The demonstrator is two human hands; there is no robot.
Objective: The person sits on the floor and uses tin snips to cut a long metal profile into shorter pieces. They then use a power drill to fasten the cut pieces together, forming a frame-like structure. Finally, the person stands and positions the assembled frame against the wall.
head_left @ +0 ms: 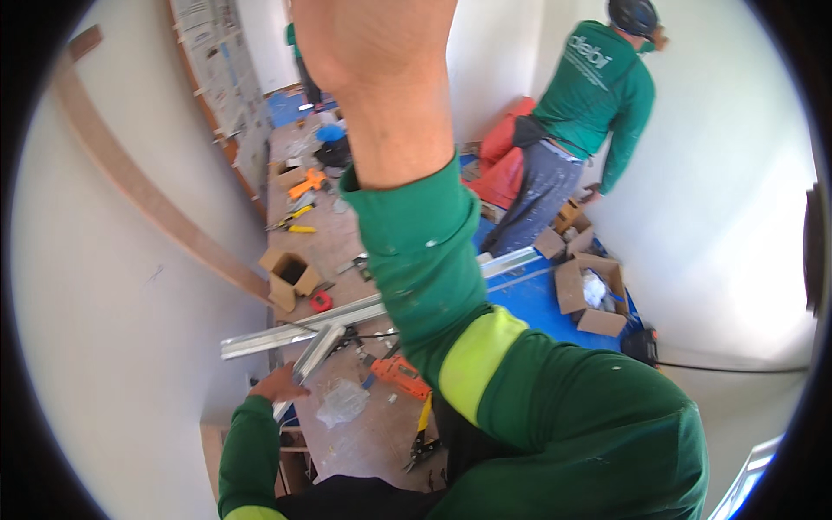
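Note:
My left hand is low at the left, its fingers closed round a short silvery metal channel that points up and away over the work surface. Raised close to the camera, my right hand fills the top middle; its fingers are cut off by the upper edge, so what they hold or touch is hidden. Beyond the short piece, a long metal channel lies slantwise and passes behind my right forearm. An orange power tool and yellow-handled snips lie on the surface between my arms.
A co-worker in green leans at the right wall. Cardboard boxes stand at right and left. A red tape measure, an orange tool and clear plastic litter the surface. A cable runs along the right wall.

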